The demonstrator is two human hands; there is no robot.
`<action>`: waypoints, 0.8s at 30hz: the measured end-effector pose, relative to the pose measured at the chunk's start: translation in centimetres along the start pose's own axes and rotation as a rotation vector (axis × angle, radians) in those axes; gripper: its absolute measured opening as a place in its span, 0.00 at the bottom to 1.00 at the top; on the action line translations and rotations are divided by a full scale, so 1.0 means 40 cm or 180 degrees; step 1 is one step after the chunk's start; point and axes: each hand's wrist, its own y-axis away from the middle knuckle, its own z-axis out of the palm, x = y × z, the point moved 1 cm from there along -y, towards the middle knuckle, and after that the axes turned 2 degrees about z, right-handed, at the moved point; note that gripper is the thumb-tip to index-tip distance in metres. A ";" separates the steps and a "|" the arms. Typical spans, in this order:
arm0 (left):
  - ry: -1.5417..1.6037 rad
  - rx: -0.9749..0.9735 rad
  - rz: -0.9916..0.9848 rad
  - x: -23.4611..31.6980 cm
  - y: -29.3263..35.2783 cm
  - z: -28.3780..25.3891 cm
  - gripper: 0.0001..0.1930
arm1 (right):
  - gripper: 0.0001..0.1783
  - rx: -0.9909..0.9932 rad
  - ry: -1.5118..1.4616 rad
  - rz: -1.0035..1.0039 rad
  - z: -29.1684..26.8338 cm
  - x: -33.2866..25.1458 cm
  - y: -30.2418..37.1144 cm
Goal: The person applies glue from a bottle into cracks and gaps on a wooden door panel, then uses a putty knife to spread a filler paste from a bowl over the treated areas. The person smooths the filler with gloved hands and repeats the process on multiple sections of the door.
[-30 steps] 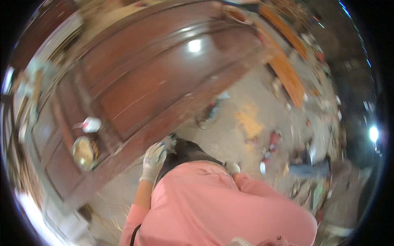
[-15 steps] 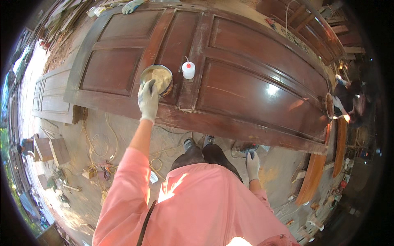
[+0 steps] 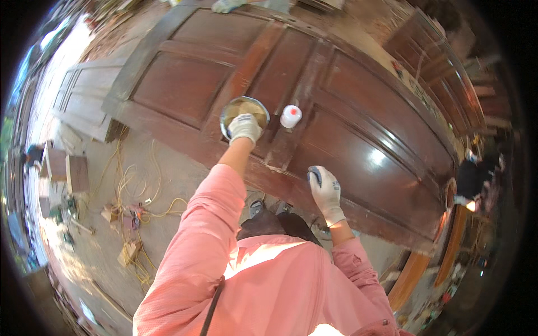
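Observation:
My left hand (image 3: 245,129), in a pale glove, reaches over the near rim of a round tin (image 3: 266,109) that holds beige paste (image 3: 246,105). Its fingers dip inside the tin, where their tips are hidden. The tin rests on a dark red-brown panelled wooden door (image 3: 347,162) lying flat in front of me. A small white bottle with a red cap (image 3: 291,116) stands on the door to the right of the tin. My right hand (image 3: 325,191), also gloved, is over the door's near edge with its fingers curled; a dark patch shows at the fingertips, and I cannot make out whether anything is held.
Another gloved hand (image 3: 228,5) lies at the door's far edge, and a person in dark clothes (image 3: 473,176) is at the right. A second panelled door (image 3: 92,95) lies at the left. Yellow cords (image 3: 162,213) and wooden blocks (image 3: 77,173) are on the floor.
My left hand has moved from the tin's near left rim to over its paste. My right hand has risen from beside my leg to the door's near edge. The view has turned.

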 end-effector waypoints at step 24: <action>0.0571 0.0516 -0.0146 0.033 0.052 -0.041 0.16 | 0.40 -0.0406 -0.0198 -0.0607 0.156 0.036 -0.472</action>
